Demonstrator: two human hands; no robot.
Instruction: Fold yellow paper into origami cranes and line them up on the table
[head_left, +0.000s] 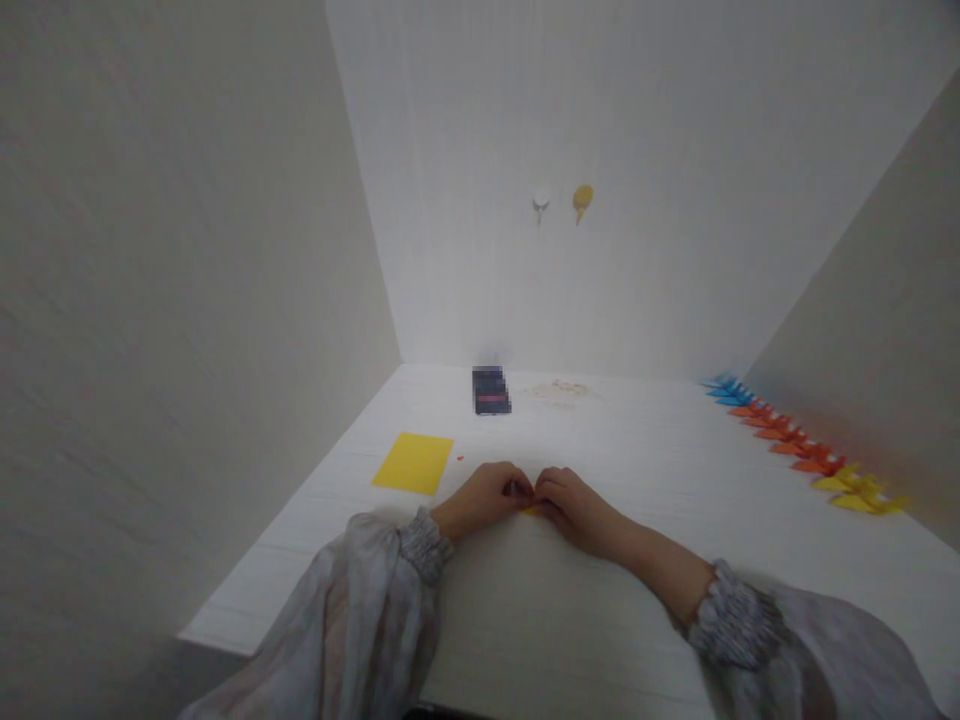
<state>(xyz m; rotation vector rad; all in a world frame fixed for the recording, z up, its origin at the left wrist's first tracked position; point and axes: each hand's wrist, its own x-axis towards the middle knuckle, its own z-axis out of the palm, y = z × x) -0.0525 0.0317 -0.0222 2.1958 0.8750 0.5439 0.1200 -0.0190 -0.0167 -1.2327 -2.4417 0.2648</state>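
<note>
Near the middle of the table, my left hand (495,492) and my right hand (566,500) meet with their fingertips almost touching. Both are closed in a pinch on a small folded piece of yellow paper (531,511). Most of that paper is hidden by the fingers, so its folded shape cannot be made out. To the left of my left hand lies a flat stack or sheet of yellow square paper (414,463). A tiny red-orange scrap (460,458) sits just right of the square.
A dark, blurred-out object (491,390) lies near the back wall. Along the right wall stands a row of folded paper cranes: blue (727,391), orange-red (796,440) and yellow (859,490). Two hooks, white (541,202) and yellow (583,197), are on the back wall.
</note>
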